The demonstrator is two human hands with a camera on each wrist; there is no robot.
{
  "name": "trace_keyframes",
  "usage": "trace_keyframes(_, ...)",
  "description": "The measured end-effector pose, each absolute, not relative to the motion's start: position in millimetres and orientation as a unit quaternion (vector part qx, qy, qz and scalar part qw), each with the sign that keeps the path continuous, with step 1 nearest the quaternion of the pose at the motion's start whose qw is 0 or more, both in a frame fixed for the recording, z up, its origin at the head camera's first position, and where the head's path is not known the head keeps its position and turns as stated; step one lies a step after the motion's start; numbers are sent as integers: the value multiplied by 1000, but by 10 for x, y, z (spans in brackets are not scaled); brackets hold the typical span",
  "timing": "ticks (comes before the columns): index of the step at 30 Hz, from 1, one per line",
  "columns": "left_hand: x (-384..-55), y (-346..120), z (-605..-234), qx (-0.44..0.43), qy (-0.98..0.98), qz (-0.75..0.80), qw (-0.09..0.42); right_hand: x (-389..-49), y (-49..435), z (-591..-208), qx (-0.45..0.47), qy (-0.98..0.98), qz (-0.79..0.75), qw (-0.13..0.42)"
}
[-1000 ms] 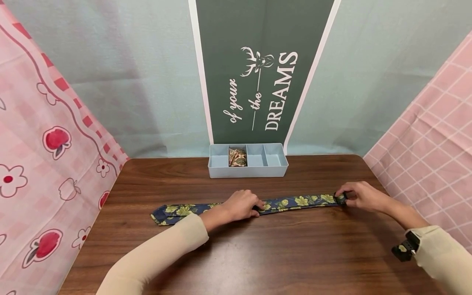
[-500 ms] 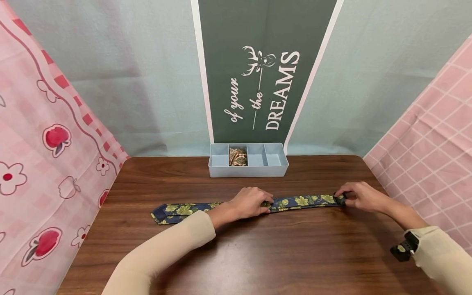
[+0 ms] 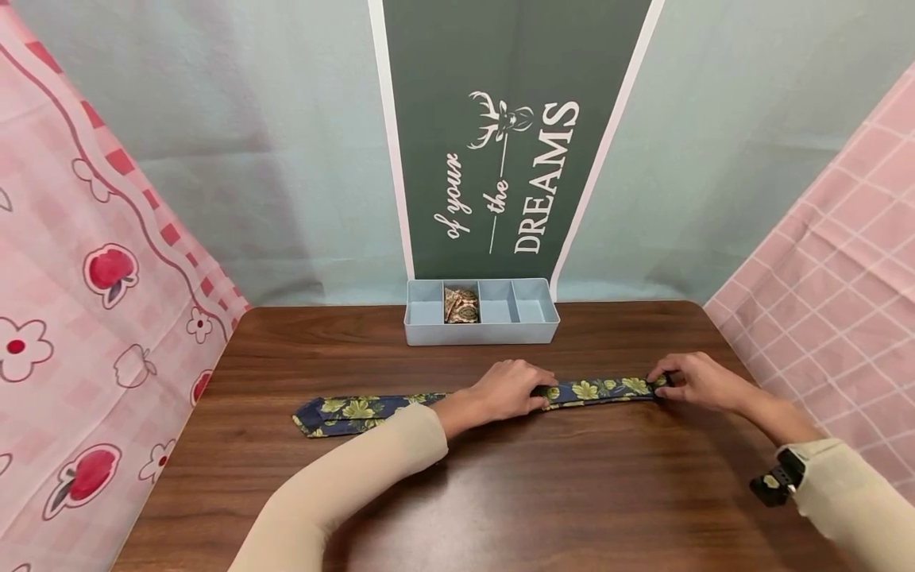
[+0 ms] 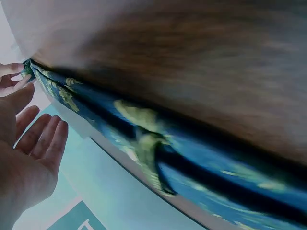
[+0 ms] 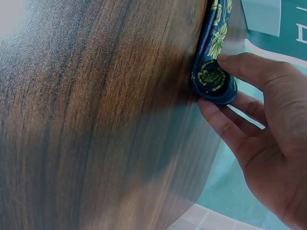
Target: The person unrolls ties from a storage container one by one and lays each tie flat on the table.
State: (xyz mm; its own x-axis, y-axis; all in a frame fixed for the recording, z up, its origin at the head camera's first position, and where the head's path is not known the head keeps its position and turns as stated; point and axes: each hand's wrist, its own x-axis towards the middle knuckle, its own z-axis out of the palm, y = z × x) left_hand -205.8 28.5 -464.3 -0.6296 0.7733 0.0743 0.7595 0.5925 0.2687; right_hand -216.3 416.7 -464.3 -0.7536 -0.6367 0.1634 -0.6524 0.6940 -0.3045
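Note:
A navy necktie (image 3: pixel 360 409) with yellow-green flowers lies stretched across the wooden table, its wide pointed end to the left. At its right end the cloth is wound into a small roll (image 5: pixel 211 80). My right hand (image 3: pixel 704 381) holds this roll between thumb and fingers. Farther left along the strip, my left hand (image 3: pixel 507 389) is over the tie, covering part of it. In the left wrist view, the left hand's fingers (image 4: pixel 45 136) look loosely extended, with the tie running past them. My left forearm hides another stretch of the tie.
Behind the tie stands a light blue box (image 3: pixel 479 334) with several compartments. One holds a folded patterned cloth (image 3: pixel 461 306). Fabric hangs at the back and both sides of the brown table (image 3: pixel 543 492).
My left hand has slid to the right along the tie, toward the right hand. The right hand stays nearly in place at the rolled end.

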Motion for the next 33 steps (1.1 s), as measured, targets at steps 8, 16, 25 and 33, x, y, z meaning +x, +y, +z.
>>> trace_keyframes(8,-2077,539,-4649,440,886,141,47,-2170,4154,-4702,367,-913,173,34)
trace_keyframes(16,-2070,612,-4757,447,887,108,47,-2167,4144,-4685,363,-915,170,42)
trace_keyframes(25,-2072,660,-4803,429,895,101,65,-2156,4154,-4672,359,-917,169,39)
trace_keyframes(33,-2092,657,-4812,420,898,113,69,-2158,4174,-4672,356,-918,173,31)
